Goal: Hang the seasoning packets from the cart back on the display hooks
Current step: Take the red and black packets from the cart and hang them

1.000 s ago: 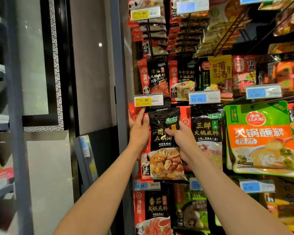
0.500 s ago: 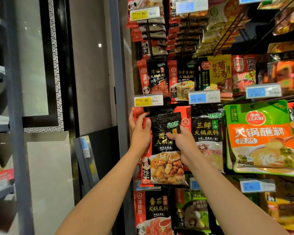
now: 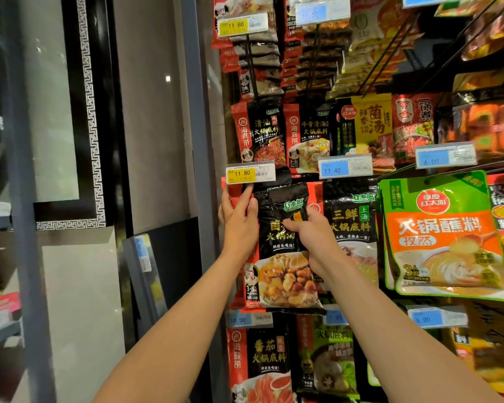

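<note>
The held packet (image 3: 285, 248) is black with a red left strip and a green-and-white logo. To its right, a packet (image 3: 445, 237) in green, orange and white. Price tags: yellow (image 3: 250, 173), blue (image 3: 345, 167). Far left, a black wall border (image 3: 89, 112) with white fretwork.

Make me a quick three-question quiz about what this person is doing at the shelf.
1. True or false: both hands touch the black packet.
2. Which price tag is right above the left hand? A) yellow tag B) blue tag
3. What colour is the big packet to the right?

Key: 1 true, the right hand pinches its front and the left holds its edge. 2 A. 3 green and orange.
</note>
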The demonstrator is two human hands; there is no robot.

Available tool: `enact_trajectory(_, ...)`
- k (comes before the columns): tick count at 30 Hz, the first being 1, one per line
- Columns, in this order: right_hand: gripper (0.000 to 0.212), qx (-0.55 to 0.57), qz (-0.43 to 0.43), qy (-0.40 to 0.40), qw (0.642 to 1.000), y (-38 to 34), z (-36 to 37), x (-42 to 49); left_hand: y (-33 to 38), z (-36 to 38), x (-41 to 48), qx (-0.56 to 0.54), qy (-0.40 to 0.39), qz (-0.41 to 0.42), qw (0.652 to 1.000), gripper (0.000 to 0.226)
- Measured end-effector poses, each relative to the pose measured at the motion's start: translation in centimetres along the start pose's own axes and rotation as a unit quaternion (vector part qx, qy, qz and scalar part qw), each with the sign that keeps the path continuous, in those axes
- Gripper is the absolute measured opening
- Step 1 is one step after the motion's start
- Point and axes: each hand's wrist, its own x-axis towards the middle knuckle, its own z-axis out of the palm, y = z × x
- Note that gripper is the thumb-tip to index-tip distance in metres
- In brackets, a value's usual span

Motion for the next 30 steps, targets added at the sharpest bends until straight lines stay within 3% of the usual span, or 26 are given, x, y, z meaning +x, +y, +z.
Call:
enact_trajectory(4, 0.057, 0.001, 0.0, -0.003, 1.0, 0.5, -0.1, 0.2, -0.4, 0.1, -0.3, 0.026, -0.006, 0.005, 1.0, 0.043)
enact_trajectory(8, 0.045, 0.007, 0.009, 0.02, 1.0, 1.5, -0.1, 1.1, -1.0, 0.5, 0.0, 0.03, -0.005, 0.009, 1.0, 0.044)
enact_trajectory(11, 0.075, 0.001, 0.022, 0.032, 0.999, 2.4, -0.5, 2.3, -1.2, 0.8, 0.1, 0.016, 0.0, -0.008, 1.0, 0.045)
enact_trajectory(16, 0.076, -0.008, 0.03, 0.062, 0.998, 2.5, -0.5, 2.6, -1.8, 0.8, 0.1, -0.064, 0.029, -0.075, 0.995, 0.041)
enact_trajectory(23, 0.071, -0.13, -0.039, 0.112, 0.984, 2.8, 0.3, 2.7, -3.0, 1.4, 1.3, -0.054, 0.03, -0.147, 0.987, 0.038)
enact_trajectory(27, 0.068, -0.18, -0.058, 0.119, 0.975, 3.6, 0.8, 3.5, -8.2, 3.6, 3.5, -0.064, 0.028, -0.186, 0.98, 0.024)
enact_trajectory(30, 0.068, -0.189, -0.053, 0.13, 0.972, 4.1, 0.7, 4.4, -7.5, 3.1, 2.6, -0.074, 0.032, -0.181, 0.98, 0.014)
